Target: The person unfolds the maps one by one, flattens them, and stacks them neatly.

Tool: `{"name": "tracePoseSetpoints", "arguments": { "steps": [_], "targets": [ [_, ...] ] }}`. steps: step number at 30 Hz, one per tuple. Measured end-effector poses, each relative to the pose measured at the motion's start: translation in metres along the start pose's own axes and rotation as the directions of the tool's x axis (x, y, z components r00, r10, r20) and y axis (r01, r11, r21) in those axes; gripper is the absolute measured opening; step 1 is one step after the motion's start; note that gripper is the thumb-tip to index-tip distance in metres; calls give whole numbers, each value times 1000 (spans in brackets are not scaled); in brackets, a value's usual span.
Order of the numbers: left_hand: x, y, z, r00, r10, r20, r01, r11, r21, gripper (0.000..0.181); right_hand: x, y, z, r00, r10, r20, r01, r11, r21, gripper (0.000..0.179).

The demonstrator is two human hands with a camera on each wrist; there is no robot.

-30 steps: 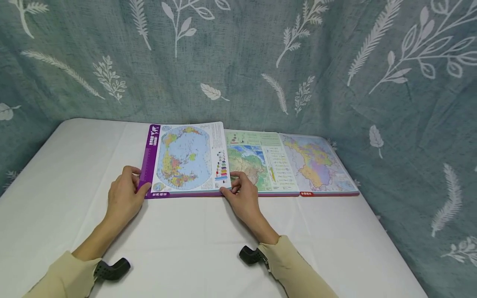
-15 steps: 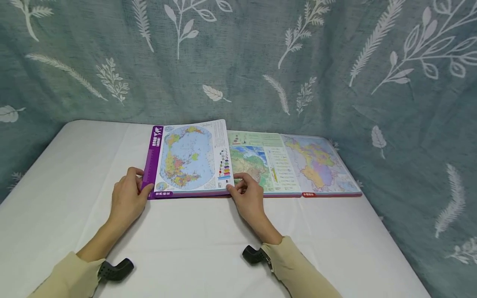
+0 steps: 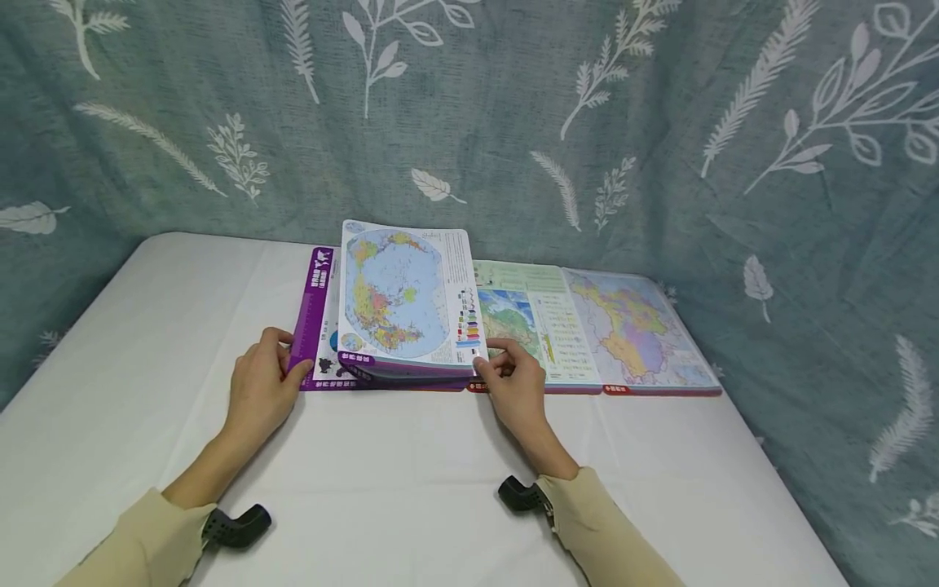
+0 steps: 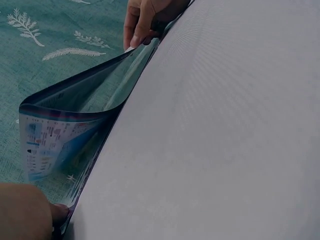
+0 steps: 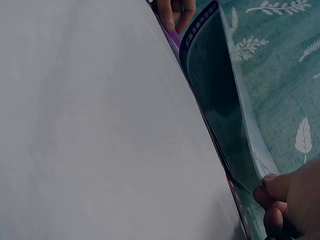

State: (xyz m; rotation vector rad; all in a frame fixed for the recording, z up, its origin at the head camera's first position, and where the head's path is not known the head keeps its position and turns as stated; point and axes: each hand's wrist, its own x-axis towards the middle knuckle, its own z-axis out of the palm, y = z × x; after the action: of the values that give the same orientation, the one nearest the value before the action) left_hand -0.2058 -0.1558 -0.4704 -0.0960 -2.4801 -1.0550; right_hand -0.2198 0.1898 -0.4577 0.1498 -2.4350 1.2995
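A folding map with glossy panels lies along the back of the table. Its world map panel (image 3: pixel 396 293) is raised and bowed, its left edge lifted off the purple-bordered panel (image 3: pixel 306 326) beneath. My right hand (image 3: pixel 519 390) pinches the raised panel's lower right corner between thumb and fingers. At the left, my left hand (image 3: pixel 262 379) pinches the purple edge of the lower panel, thumb on top. In the left wrist view, the raised panel (image 4: pixel 45 142) arches above the table between both hands. The right wrist view shows my thumb on the panel's white corner (image 5: pixel 265 165).
To the right, a green-bordered map panel (image 3: pixel 546 326) and a pastel map panel (image 3: pixel 631 326) lie flat. A white cloth (image 3: pixel 396 473) covers the table. Behind it hangs a teal leaf-patterned curtain (image 3: pixel 484 106). Each sleeve has a black device (image 3: pixel 238 526) at the cuff.
The world map panel's left edge has come away from the left hand and moved right and up, uncovering part of the panel below. The right hand keeps its pinch; the view has shifted slightly.
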Motion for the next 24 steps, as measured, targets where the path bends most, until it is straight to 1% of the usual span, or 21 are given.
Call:
{"name": "tracePoseSetpoints", "arguments": {
  "steps": [5, 15, 19, 24],
  "targets": [
    [0, 2, 0, 1000, -16, 14, 16, 1000, 7, 36, 2, 5, -6, 1000, 28, -4, -28, 1000, 9, 31],
    [-1, 1, 2, 998, -54, 28, 54, 999, 5, 37, 3, 12, -13, 999, 27, 16, -27, 999, -38, 31],
    [-1, 0, 4, 998, -53, 27, 53, 999, 7, 37, 4, 18, -19, 999, 38, 7, -38, 998, -50, 31],
    [-1, -2, 2, 999, -49, 10, 49, 999, 8, 37, 7, 22, -22, 999, 42, 5, -42, 998, -47, 31]
  ]
}}
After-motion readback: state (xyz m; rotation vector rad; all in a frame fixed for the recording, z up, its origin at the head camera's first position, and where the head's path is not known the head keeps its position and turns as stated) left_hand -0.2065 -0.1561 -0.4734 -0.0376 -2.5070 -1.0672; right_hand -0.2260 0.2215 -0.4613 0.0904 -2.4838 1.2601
